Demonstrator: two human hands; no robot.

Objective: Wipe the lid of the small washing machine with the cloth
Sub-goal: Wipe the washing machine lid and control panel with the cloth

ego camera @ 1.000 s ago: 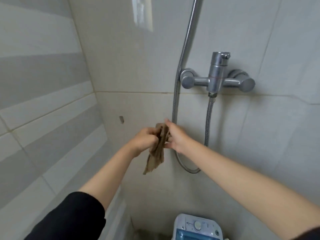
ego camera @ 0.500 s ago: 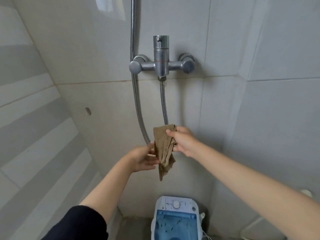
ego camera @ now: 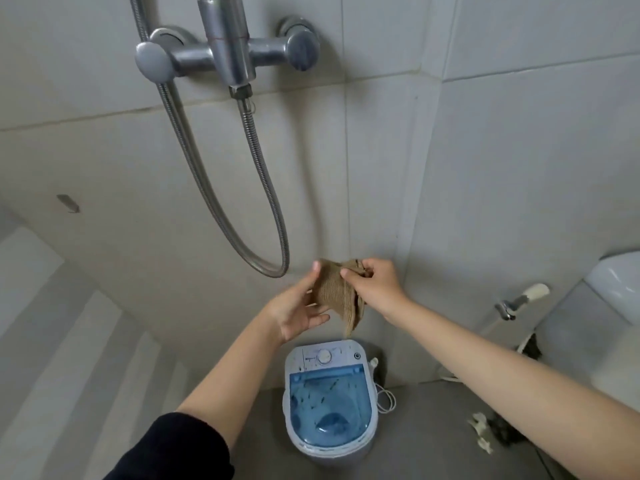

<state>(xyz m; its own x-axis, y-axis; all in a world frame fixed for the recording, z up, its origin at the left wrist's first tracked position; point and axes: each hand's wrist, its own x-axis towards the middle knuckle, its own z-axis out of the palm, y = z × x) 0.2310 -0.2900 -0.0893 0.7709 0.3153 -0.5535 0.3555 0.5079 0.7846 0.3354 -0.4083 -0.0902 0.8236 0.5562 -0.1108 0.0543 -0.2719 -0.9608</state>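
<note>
Since 0.5 s ago the view has tipped downward: shower mixer (ego camera: pixel 227 51) now sits at the top edge, and the small washing machine (ego camera: pixel 329 398) shows whole on the floor rather than cut off at the bottom. Cloth (ego camera: pixel 337 294) has gone from hanging long and narrow to a broader, partly opened bunch held between both hands. Right hand (ego camera: pixel 375 289): thumb and forefinger pressed together, pinching the cloth's upper edge; remaining fingers curled loosely behind it. Left hand (ego camera: pixel 299 308): palm up, fingers spread and slightly cupped under the cloth's left side, thumb tip against the fabric near its top; supporting rather than pinching. 1 tail of cloth hangs below the right fingers. Task target: blue translucent lid (ego camera: pixel 330 405), shut on the machine, lying directly below the fingertips and well apart from them, nothing in between. Dark specks are visible on or under the lid; cannot tell which. Lid's long axis runs away from the person, from the rounded near end to the white control panel (ego camera: pixel 325 356) with its dial at the far end. Judgement: cloth is being arranged into a wiping pad; wiping not yet begun. Both hands sit about equally above the lid; the right, holding the real grip, looks the likelier one to carry the cloth down.
</note>
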